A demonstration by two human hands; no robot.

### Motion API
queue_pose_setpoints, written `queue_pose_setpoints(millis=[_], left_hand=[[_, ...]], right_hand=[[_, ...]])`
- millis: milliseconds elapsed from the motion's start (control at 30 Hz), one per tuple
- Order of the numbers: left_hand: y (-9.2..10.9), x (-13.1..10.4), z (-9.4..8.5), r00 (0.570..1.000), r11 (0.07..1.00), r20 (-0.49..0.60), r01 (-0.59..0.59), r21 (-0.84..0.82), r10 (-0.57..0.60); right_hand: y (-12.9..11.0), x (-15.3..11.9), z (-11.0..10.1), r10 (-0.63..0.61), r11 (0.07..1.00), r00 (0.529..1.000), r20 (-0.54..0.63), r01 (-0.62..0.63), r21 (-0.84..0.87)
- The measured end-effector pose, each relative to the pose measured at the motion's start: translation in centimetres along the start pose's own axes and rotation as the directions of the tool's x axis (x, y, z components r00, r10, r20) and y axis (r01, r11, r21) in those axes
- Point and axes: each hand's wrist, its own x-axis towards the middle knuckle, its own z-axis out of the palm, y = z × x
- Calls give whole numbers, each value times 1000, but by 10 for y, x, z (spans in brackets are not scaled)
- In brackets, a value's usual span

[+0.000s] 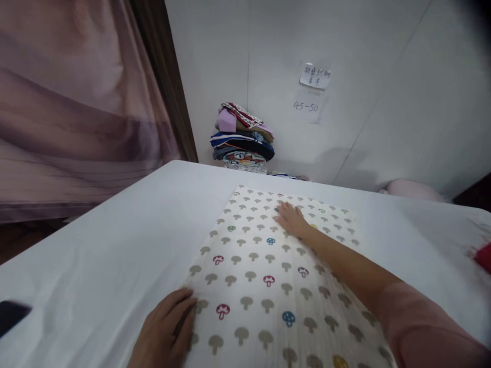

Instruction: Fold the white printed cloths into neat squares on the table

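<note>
A cream cloth [249,296] printed with grey and coloured mushrooms lies spread on the white-covered table [126,225], running off the bottom of the view. Near its far edge my right hand [292,220] rests flat on the fabric, fingers apart, holding nothing. The right forearm crosses over the cloth's right side and hides part of it. My left hand [166,327] is at the cloth's near left edge, fingers bent loosely together and touching the border. Whether those fingers pinch the fabric cannot be made out.
Behind the table stands a stack of folded cloths [243,135]. A pink curtain [76,102] hangs at the left. A dark object [13,314] lies on the near left, and something red [484,256] at the right edge. Paper notes [314,76] are on the wall.
</note>
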Motion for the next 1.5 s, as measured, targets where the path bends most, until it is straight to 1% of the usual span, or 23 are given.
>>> queue_pose_setpoints(millis=[133, 233, 333, 500, 567, 633, 667, 700, 733, 800, 833, 867, 900, 933, 1033, 1133, 1200, 1267, 1300, 1367, 1400, 1467, 1500], left_hand=[[-3, 3, 4, 999, 999, -19, -32, -31, 31], [-3, 6, 5, 998, 998, -36, -48, -49, 46], [-2, 11, 3, 996, 993, -39, -89, -82, 86], [-1, 18, 3, 992, 984, -15, -127, -125, 127], [1, 19, 4, 993, 984, -6, -119, -135, 119], [4, 19, 3, 996, 987, -5, -92, -128, 93], [7, 18, 1, 997, 990, -5, -73, -119, 73], [9, 18, -2, 999, 993, -9, -48, -105, 47], [13, 16, -5, 1000, 996, -15, -15, -87, 14], [19, 14, -12, 998, 997, -18, 54, -46, -55], [22, 13, -15, 996, 996, -16, 88, -27, -88], [25, 12, -18, 993, 993, -12, 120, -8, -120], [27, 10, -21, 988, 988, -8, 151, 6, -151], [28, 9, -22, 984, 984, -3, 178, 15, -178], [31, 6, -23, 973, 973, -8, 229, 12, -229], [32, 1, -22, 977, 978, -40, 208, -2, -207], [33, -3, -20, 982, 987, -104, 158, -7, -158], [39, -8, -18, 980, 997, -184, 70, -19, -72], [45, -11, -16, 977, 999, -210, 12, -32, -19], [66, -16, -11, 972, 990, -217, -113, -81, 93], [81, -19, -8, 969, 978, -195, -174, -115, 149], [121, -27, 1, 956, 940, -130, -285, -190, 263], [144, -32, 6, 937, 910, -84, -348, -226, 338]], right_hand=[[-2, -75, 6, 32, 998, 998, 52, -34, 45], [0, -130, 13, 54, 998, 998, 21, -55, 43], [2, -184, 18, 72, 996, 997, -9, -72, 49], [7, -270, 12, 157, 984, 987, 39, -160, 84], [13, -302, 10, 214, 972, 977, 13, -214, 100], [21, -331, 12, 284, 951, 957, -61, -274, 140], [26, -344, 14, 329, 934, 938, -110, -307, 183], [30, -356, 18, 385, 908, 908, -164, -342, 242], [33, -366, 22, 452, 872, 866, -216, -377, 313], [37, -381, 30, 596, 772, 750, -287, -435, 464], [38, -386, 32, 660, 715, 689, -297, -456, 531], [38, -389, 34, 711, 660, 640, -291, -464, 591], [37, -391, 35, 747, 607, 607, -271, -458, 649], [35, -391, 34, 773, 554, 588, -240, -441, 706], [29, -389, 29, 816, 397, 561, -139, -370, 840], [24, -387, 22, 846, 290, 526, -82, -325, 900], [21, -389, 20, 853, 252, 517, -73, -286, 925], [18, -393, 20, 846, 214, 531, -53, -247, 945], [17, -396, 21, 841, 189, 540, -34, -234, 954], [15, -401, 23, 830, 129, 558, 17, -222, 966], [14, -403, 23, 823, 103, 567, 42, -220, 970], [13, -404, 22, 794, 57, 600, 93, -227, 972], [12, -404, 20, 772, 37, 624, 121, -235, 971]])
